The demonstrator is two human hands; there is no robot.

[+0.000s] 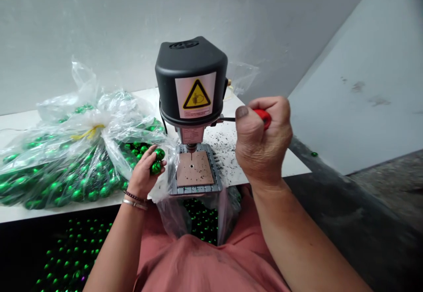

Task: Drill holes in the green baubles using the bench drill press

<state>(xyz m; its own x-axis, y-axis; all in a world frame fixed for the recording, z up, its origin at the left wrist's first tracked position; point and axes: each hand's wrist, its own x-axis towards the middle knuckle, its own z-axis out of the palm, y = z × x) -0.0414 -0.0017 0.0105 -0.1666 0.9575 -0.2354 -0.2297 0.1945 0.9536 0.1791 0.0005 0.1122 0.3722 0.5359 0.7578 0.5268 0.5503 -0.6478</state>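
White tabletop (295,164) just under right fingers (264,103), black drilling dust (224,146) scattered on it left of them; grey wall (132,27) well beyond; stray green bead (313,154) on dark concrete ledge (330,195) right of them.

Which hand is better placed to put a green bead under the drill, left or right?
Probably the left hand: it holds green beads close beside the bench drill's plate, while the right hand grips the red lever handle.

White workbench (16,124) ran across lower frame. Small bench drill (191,80) stood centre. Clear plastic bag (79,124) of shiny green beads (56,188) lay slumped left. Black shavings (224,151) scattered right of drill. Lone green bead (313,154) sat on grey ledge (330,184), right.
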